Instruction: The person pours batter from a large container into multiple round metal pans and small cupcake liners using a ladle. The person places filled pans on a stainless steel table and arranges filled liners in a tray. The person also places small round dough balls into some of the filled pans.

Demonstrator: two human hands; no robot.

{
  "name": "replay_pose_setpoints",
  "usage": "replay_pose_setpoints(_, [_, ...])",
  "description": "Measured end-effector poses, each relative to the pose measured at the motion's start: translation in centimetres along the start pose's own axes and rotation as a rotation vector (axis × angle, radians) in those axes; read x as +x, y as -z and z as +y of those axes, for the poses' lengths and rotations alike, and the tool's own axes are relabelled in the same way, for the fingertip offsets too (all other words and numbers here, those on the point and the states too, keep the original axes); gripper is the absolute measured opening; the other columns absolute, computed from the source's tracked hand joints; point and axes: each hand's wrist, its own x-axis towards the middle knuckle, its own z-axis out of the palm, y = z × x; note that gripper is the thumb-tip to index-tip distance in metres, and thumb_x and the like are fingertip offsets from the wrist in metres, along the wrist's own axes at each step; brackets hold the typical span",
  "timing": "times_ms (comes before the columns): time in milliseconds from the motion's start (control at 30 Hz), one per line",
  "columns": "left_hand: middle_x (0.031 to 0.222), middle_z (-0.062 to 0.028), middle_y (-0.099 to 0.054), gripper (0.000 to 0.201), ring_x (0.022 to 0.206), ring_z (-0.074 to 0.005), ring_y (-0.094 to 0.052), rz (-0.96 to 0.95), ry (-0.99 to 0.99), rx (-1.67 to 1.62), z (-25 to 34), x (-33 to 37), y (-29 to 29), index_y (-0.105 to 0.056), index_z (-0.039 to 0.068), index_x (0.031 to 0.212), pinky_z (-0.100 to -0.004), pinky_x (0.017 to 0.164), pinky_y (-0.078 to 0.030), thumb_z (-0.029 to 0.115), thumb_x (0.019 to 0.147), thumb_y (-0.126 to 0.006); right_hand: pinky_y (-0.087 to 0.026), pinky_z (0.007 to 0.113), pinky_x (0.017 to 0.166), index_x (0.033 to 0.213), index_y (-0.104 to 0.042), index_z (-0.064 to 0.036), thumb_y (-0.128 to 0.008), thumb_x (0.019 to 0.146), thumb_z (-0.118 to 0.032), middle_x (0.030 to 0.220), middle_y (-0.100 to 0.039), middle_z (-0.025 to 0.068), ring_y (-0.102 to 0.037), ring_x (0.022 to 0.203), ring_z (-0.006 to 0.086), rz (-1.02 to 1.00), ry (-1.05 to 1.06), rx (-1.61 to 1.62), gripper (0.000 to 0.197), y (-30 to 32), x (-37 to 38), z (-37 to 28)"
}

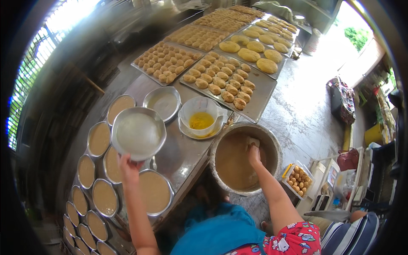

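Note:
My left hand (pixel 129 166) grips the near rim of a round metal pan (pixel 139 133), its inside bare and whitish, held over the table. Inside a large round pot (pixel 277 148), my right hand (pixel 254 154) is closed on a small pale cup (pixel 252 142), whose exact shape is hard to make out. Light brown batter (pixel 233 163) fills the lower part of the pot. Several round pans of batter, among them a near pan (pixel 154 193) and a pan left of it (pixel 105 198), stand about my left forearm.
Another bare pan (pixel 162 104) and a translucent jug (pixel 187 112) of yellow liquid stand beyond my left hand. Trays of small buns (pixel 221 80) and flat yellow rounds (pixel 248 55) cover the table's far end. A tub of eggs (pixel 299 180) sits right of the pot.

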Motion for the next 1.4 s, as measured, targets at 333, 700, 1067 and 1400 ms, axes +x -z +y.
replay_pose_setpoints(333, [0.118, -0.0145, -0.053, 0.06, 0.098, -0.0329, -0.062, 0.117, 0.229, -0.095, -0.4, -14.1, 2.2, -0.039, 0.007, 0.129, -0.0476, 0.066, -0.061, 0.005, 0.07, -0.046, -0.046, 0.036, 0.055, 0.094, -0.061, 0.0017, -0.055, 0.085, -0.018, 0.074, -0.065, 0.0124, -0.063, 0.068, 0.0282, -0.476, 0.589, 0.104, 0.023, -7.1, -5.3, -1.6])
replay_pose_setpoints(700, [0.112, -0.0155, -0.056, 0.058, 0.091, -0.0326, -0.064, -0.059, 0.409, -0.131, -6.6, -17.3, -1.7, -0.04, 0.003, 0.126, -0.0463, 0.067, -0.06, 0.002, 0.068, -0.043, -0.031, 0.021, 0.049, 0.091, -0.057, -0.0121, -0.059, 0.091, -0.022, 0.061, -0.038, -0.0082, -0.032, 0.05, 0.0044, -0.98, -0.465, 1.219, 0.01, 6.1, -7.1, 0.1])
replay_pose_setpoints(1067, [0.114, -0.017, -0.053, 0.068, 0.094, -0.032, -0.062, -0.006, 0.385, -0.147, -9.2, -20.3, -3.2, -0.033, 0.008, 0.134, -0.0438, 0.063, -0.06, -0.001, 0.068, -0.042, -0.032, 0.021, 0.046, 0.082, -0.058, -0.0138, -0.058, 0.092, -0.027, 0.057, -0.04, -0.0099, -0.037, 0.051, 0.0017, -0.794, -0.265, 1.153, 0.017, 10.0, -3.0, 0.4])
replay_pose_setpoints(1400, [0.11, -0.0167, -0.056, 0.06, 0.088, -0.0327, -0.065, 0.122, 0.374, -0.133, -8.9, -23.8, -1.9, -0.038, 0.007, 0.128, -0.0458, 0.061, -0.061, 0.0, 0.069, -0.043, -0.05, 0.047, 0.07, 0.083, -0.062, 0.0002, -0.057, 0.083, -0.016, 0.08, -0.064, 0.0236, -0.062, 0.078, 0.0407, -0.44, 0.571, 0.117, 0.017, 0.5, -5.2, -1.0])
